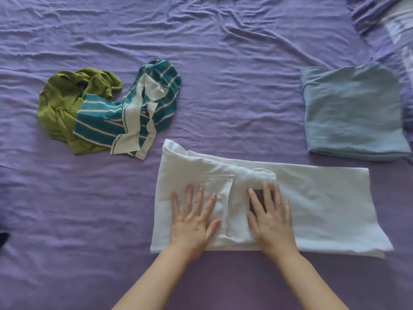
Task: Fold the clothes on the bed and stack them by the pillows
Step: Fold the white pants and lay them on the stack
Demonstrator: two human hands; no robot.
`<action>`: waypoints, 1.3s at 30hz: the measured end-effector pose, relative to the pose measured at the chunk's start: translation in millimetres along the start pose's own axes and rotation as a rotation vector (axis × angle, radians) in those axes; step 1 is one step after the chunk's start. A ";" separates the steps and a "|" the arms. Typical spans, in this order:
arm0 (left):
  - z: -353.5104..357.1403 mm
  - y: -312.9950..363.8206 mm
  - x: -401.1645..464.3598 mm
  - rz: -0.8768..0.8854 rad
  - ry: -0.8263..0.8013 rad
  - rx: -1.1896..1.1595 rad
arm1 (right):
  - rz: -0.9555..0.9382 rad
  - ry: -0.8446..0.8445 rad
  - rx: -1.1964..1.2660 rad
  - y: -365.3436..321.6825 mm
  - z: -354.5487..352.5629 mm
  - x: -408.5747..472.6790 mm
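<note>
A white garment lies folded into a long strip across the near middle of the purple bed. My left hand presses flat on its left part, fingers spread. Just right of a zipper seam, my right hand lies flat too, partly covering a dark patch. A folded light-blue garment sits at the right, near the pillows at the top right corner. Crumpled at the left are an olive-green garment and a teal-and-white striped shirt, touching each other.
The wrinkled purple sheet covers the whole bed. A dark object shows at the left edge.
</note>
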State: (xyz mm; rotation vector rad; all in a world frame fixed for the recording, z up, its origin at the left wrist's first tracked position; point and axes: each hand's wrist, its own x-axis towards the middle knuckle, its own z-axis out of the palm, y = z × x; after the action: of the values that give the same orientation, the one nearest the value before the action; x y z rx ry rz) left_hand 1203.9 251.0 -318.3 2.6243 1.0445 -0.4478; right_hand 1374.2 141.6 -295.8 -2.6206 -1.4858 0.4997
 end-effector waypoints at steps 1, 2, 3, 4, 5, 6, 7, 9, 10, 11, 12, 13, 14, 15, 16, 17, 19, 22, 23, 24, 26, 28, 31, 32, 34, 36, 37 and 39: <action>3.0 -1.0 0.8 0.009 0.016 0.005 | -0.022 0.000 -0.020 0.2 3.9 1.5; 4.8 -1.8 1.3 0.016 0.025 0.013 | -0.027 -0.042 -0.034 0.8 8.3 3.5; 5.4 -1.9 2.5 0.016 0.030 0.022 | -0.028 -0.063 -0.052 4.1 15.9 6.6; 5.2 -1.9 4.1 0.012 0.030 0.027 | -0.019 -0.088 -0.062 8.4 24.0 9.8; 5.0 -1.9 5.8 0.006 0.032 0.028 | -0.002 -0.118 -0.064 12.1 31.2 12.5; 4.9 -2.0 7.7 0.003 0.025 0.030 | 0.004 -0.138 -0.068 14.6 34.5 14.7; 5.8 -2.9 9.0 0.002 0.026 0.040 | 0.002 -0.146 -0.067 16.0 35.5 15.4; 10.8 -5.4 8.4 0.009 0.050 0.046 | -0.014 -0.146 -0.050 15.2 32.4 13.0; 11.2 -6.2 8.2 0.007 0.049 0.035 | -0.018 -0.127 -0.024 14.1 30.1 11.8; 10.2 -6.8 8.5 0.001 0.040 0.028 | -0.014 -0.115 -0.002 13.4 29.2 10.8; 9.2 -7.3 9.4 0.001 0.034 0.031 | -0.005 -0.126 0.001 12.9 28.9 9.9; 8.8 -7.5 10.4 0.010 0.009 0.038 | 0.006 -0.156 -0.015 12.0 28.1 10.4; 9.2 -8.1 11.0 0.020 -0.013 0.043 | 0.018 -0.193 -0.036 10.8 26.8 10.8; 9.1 -8.8 11.3 0.026 -0.034 0.044 | 0.028 -0.220 -0.053 9.5 24.8 11.6; 8.2 -9.6 11.1 0.027 -0.043 0.045 | 0.034 -0.217 -0.067 7.7 21.2 11.9; 6.6 -11.5 10.3 0.016 -0.035 0.045 | 0.035 -0.174 -0.070 5.2 17.2 10.4; 3.4 -19.2 6.8 -0.065 0.025 0.019 | 0.013 -0.071 -0.047 -0.9 11.9 6.7; 1.9 -38.5 1.0 -0.182 0.058 -0.010 | -0.029 -0.038 -0.044 -14.1 11.8 10.4; 0.8 -44.9 0.9 -0.193 0.066 -0.021 | -0.009 -0.020 -0.012 -17.0 11.6 16.4; -0.9 -50.4 2.1 -0.195 0.076 -0.025 | 0.025 0.001 0.019 -17.6 12.8 23.5; -3.6 -58.1 5.1 -0.185 0.086 -0.032 | 0.079 0.010 0.034 -13.5 18.7 36.4; -4.5 -61.8 8.2 -0.171 0.126 -0.067 | 0.071 0.020 0.041 -9.2 25.1 40.9; -10.4 -60.1 20.8 -0.120 0.207 -0.059 | 0.064 0.044 0.063 -12.5 26.6 40.3; -13.4 -58.3 28.1 -0.097 0.226 -0.044 | 0.063 0.052 0.066 -14.2 25.8 39.8; -18.1 -56.5 43.9 -0.081 0.214 0.011 | 0.060 0.062 0.075 -17.2 24.4 39.8; -18.9 -62.2 56.7 -0.127 0.175 0.005 | 0.035 0.056 0.079 -23.4 23.8 41.4; -18.2 -68.1 60.9 -0.154 0.164 -0.019 | 0.022 0.053 0.072 -27.2 24.6 42.7; -14.4 -79.9 64.3 -0.175 0.151 -0.031 | 0.014 0.047 0.033 -34.1 27.3 46.1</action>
State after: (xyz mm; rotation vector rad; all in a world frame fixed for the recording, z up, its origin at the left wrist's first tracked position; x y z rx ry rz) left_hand 1194.9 351.6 -341.2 2.5828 1.3241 -0.2708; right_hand 1359.3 196.2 -324.5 -2.6008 -1.4336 0.4561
